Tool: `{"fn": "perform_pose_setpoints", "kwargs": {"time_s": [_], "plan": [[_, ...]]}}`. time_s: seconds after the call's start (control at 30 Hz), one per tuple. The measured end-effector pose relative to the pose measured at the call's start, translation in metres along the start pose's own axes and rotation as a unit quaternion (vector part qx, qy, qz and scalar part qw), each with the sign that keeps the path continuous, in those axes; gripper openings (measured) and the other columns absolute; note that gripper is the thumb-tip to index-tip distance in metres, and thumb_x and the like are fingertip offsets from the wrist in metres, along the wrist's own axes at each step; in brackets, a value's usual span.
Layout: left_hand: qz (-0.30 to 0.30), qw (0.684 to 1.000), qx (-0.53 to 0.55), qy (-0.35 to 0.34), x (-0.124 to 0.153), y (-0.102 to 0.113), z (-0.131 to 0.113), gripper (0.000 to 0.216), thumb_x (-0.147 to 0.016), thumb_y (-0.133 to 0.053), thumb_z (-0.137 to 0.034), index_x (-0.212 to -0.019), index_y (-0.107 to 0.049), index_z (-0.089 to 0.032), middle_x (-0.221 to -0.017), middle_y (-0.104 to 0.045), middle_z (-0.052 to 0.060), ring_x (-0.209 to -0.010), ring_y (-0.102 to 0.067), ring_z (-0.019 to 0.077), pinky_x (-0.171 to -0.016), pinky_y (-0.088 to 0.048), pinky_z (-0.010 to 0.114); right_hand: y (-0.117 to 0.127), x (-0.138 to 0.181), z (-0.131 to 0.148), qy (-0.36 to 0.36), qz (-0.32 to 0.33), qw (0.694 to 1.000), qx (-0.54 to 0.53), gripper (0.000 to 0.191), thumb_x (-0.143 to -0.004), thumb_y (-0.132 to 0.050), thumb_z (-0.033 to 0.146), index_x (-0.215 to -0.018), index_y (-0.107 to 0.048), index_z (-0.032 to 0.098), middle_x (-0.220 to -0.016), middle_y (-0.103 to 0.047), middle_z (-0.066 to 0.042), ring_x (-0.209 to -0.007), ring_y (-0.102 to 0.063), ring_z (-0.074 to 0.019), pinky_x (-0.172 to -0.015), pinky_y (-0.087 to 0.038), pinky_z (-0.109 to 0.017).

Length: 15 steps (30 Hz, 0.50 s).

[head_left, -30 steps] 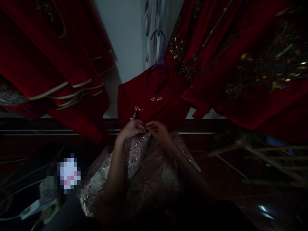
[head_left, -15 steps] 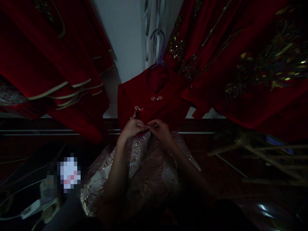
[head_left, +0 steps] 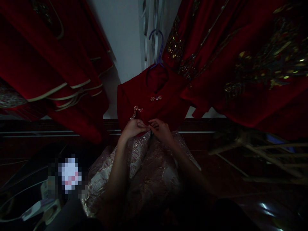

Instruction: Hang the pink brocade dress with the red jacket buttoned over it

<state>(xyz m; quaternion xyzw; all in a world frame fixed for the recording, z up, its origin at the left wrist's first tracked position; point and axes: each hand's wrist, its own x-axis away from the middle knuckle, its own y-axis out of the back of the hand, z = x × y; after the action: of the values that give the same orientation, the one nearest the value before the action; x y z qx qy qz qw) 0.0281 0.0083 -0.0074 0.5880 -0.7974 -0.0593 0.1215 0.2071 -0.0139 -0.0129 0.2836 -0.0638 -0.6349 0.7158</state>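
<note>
Two hands pinch the front of a small red jacket on a hanger.

The small red jacket [head_left: 168,106] hangs at the centre of the view from one purple hanger [head_left: 157,48], against a white wall [head_left: 125,38]. Both hands meet at its lower front edge. The left hand [head_left: 132,128] and the right hand [head_left: 161,130] each have their fingers curled and pinched closed on the cloth, fingertips touching. Two fastenings show above them: an upper beaded clasp [head_left: 156,98] near the collar and a lower beaded clasp [head_left: 136,110] to the left. Pale gold brocade [head_left: 154,173] spreads beneath the forearms. Larger red robes hang on either side, a left robe [head_left: 48,64] and a right robe [head_left: 240,64] with gold embroidery.
</note>
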Motion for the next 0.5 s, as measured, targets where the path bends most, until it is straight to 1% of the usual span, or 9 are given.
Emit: {"fn": "perform_pose_setpoints", "kwargs": {"time_s": [0.1,0.23,0.4,0.5], "plan": [[-0.016,1.000,-0.014,-0.013,-0.0032,-0.0006,0.0042,0.024,-0.058,-0.078,-0.030,-0.067,-0.062,-0.014,-0.071,-0.073,0.005,-0.067,-0.068,0.0161,-0.062,-0.051,0.024,-0.0009,0.0009,0.0003,0.012,-0.010,1.000,0.011,0.024,-0.081,-0.059,0.020,-0.105,-0.063,0.021,-0.086,-0.066,-0.002,-0.076,-0.063,-0.0108,-0.068,-0.052,-0.022],[-0.019,0.999,-0.038,-0.022,-0.0054,0.0007,0.0090,0.016,-0.061,-0.074,-0.026,-0.068,-0.066,-0.014,-0.072,-0.073,0.005,-0.067,-0.068,0.0166,-0.062,-0.051,0.025,-0.0046,0.0013,-0.0021,0.016,-0.033,0.999,0.022,0.024,-0.082,-0.060,0.023,-0.105,-0.063,0.020,-0.085,-0.065,-0.002,-0.073,-0.062,-0.0108,-0.066,-0.052,-0.022],[-0.008,0.997,-0.077,-0.030,-0.0040,0.0029,0.0091,0.023,-0.064,-0.072,-0.033,-0.077,-0.072,-0.014,-0.079,-0.074,0.007,-0.073,-0.069,0.0187,-0.070,-0.053,0.028,-0.0082,0.0001,-0.0068,0.033,-0.030,0.999,0.029,0.020,-0.083,-0.057,0.023,-0.102,-0.064,0.020,-0.088,-0.064,-0.003,-0.076,-0.061,-0.0111,-0.070,-0.052,-0.023],[-0.003,0.995,-0.082,-0.058,-0.0021,0.0087,0.0086,0.025,-0.065,-0.071,-0.035,-0.079,-0.070,-0.014,-0.080,-0.073,0.007,-0.074,-0.068,0.0175,-0.072,-0.052,0.029,0.0002,-0.0016,-0.0053,0.028,-0.013,0.999,0.024,0.020,-0.082,-0.059,0.025,-0.101,-0.064,0.020,-0.087,-0.064,-0.003,-0.074,-0.061,-0.0108,-0.067,-0.052,-0.022]]}}
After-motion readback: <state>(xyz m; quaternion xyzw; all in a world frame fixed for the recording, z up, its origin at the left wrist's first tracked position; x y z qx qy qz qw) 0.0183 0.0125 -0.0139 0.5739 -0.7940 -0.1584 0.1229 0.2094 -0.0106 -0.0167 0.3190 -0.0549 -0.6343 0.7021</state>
